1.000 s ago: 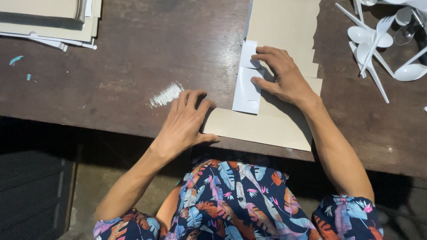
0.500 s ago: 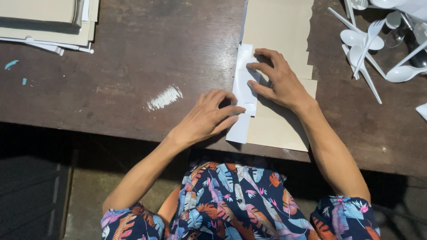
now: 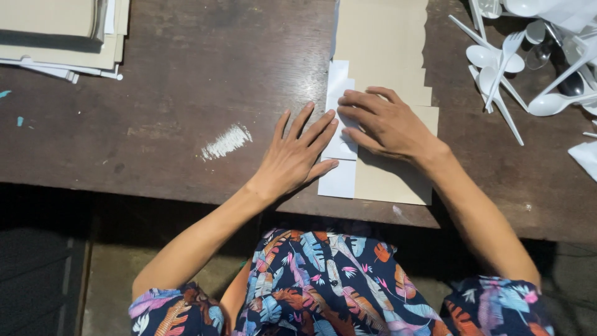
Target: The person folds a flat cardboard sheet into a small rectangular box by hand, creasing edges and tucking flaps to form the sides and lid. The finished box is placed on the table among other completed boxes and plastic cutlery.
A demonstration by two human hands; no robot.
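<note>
Single head cam looked nearly straight down from above the seated person, close range, framing the dark wooden table [image 3: 186, 124], forearms and lap. No second view overlapped.

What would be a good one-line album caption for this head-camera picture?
Both hands, left and right, press flat on white paper over tan sheets on a dark table, plastic spoons nearby.

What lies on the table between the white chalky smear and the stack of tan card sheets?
In the head view, the left hand lies flat on the dark wooden table between the white smear and the tan card sheets, fingertips reaching the white paper strips.
</note>
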